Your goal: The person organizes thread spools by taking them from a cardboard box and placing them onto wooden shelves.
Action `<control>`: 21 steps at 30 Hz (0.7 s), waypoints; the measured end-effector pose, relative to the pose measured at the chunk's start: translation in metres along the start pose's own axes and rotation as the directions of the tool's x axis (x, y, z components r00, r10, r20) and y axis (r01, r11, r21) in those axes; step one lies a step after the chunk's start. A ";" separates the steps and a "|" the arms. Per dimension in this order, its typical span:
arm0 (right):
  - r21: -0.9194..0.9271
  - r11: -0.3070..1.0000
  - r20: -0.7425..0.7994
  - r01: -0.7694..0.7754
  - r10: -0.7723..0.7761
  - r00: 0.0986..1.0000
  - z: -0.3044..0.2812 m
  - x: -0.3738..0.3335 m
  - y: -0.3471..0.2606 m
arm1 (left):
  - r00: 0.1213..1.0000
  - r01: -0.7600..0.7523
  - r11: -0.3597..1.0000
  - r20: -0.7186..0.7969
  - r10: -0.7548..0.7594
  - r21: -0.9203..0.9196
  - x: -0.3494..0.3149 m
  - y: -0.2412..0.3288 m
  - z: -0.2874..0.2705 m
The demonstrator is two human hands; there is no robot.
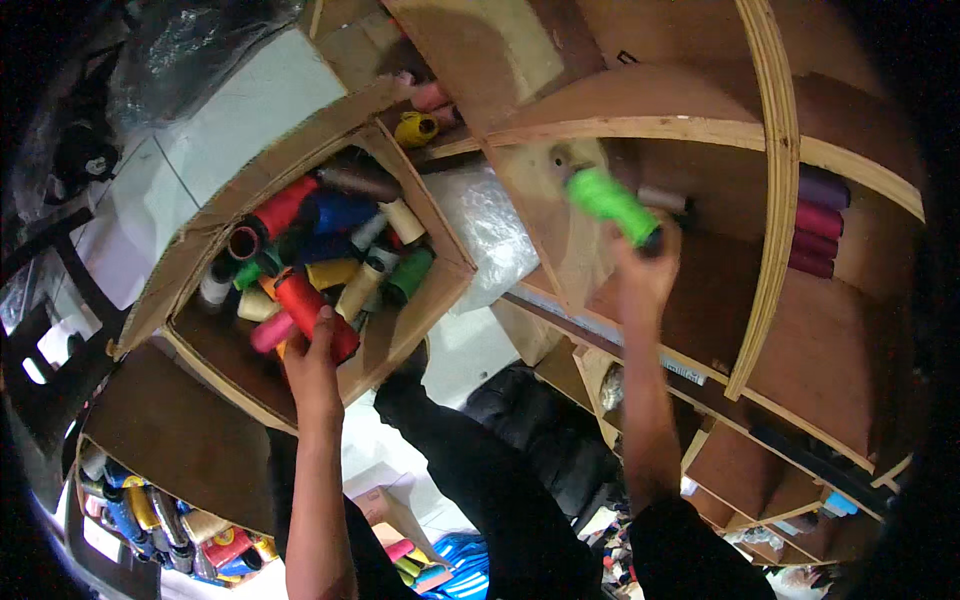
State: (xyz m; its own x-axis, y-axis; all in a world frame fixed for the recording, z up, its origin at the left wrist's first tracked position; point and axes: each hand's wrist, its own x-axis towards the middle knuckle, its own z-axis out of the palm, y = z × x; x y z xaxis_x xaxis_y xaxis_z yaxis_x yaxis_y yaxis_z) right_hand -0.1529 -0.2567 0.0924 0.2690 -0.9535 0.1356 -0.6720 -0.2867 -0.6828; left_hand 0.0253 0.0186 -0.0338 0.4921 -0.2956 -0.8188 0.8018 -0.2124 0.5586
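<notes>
My right hand (645, 275) grips the lower end of a bright green thread spool (610, 200), held up at the opening of a wooden shelf compartment. Beyond it, a greyish spool (664, 200) lies in that compartment. My left hand (315, 365) is closed on a red thread spool (308, 300), which is tilted over the other spools in an open cardboard box (430, 310). Around it in the box are a blue spool (343, 213), a dark green spool (410, 273), another red spool (280, 210) and several more in mixed colours.
Purple and dark red spools (815, 235) are stacked in the compartment at the right, past an upright wooden divider (775, 200). A second box of spools (180, 520) stands at lower left. A yellow spool (416, 129) sits beyond the box. Clear plastic (485, 235) lies beside the shelf.
</notes>
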 end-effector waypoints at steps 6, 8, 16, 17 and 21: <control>-0.667 0.741 -0.022 0.076 -0.121 0.992 -0.094 0.136 0.108 | 0.997 -0.023 0.995 0.071 0.016 0.096 -0.006 -0.005 0.016; -0.696 0.716 -0.063 0.058 -0.140 0.988 -0.084 0.163 0.153 | 0.997 -0.038 0.992 0.071 0.029 0.119 -0.011 -0.004 0.019; -0.829 0.552 0.012 0.084 -0.132 0.991 -0.083 0.204 0.191 | 0.997 -0.078 0.975 0.027 0.074 0.209 -0.019 -0.007 0.024; -0.834 0.543 0.020 0.097 -0.146 0.989 -0.091 0.206 0.194 | 0.996 -0.084 0.969 0.031 0.079 0.234 -0.020 -0.009 0.026; -0.758 0.650 -0.197 0.052 -0.304 0.932 -0.046 0.165 0.152 | 0.985 -0.165 0.910 0.104 0.135 0.380 -0.031 -0.003 0.031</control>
State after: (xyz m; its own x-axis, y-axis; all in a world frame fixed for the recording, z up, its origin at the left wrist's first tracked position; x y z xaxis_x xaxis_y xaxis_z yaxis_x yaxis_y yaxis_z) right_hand -0.2428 -0.4623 0.0442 0.3195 -0.8199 0.4752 -0.9458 -0.3063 0.1074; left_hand -0.0027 -0.0007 -0.0061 0.5577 -0.4170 -0.7177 0.5200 -0.4984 0.6936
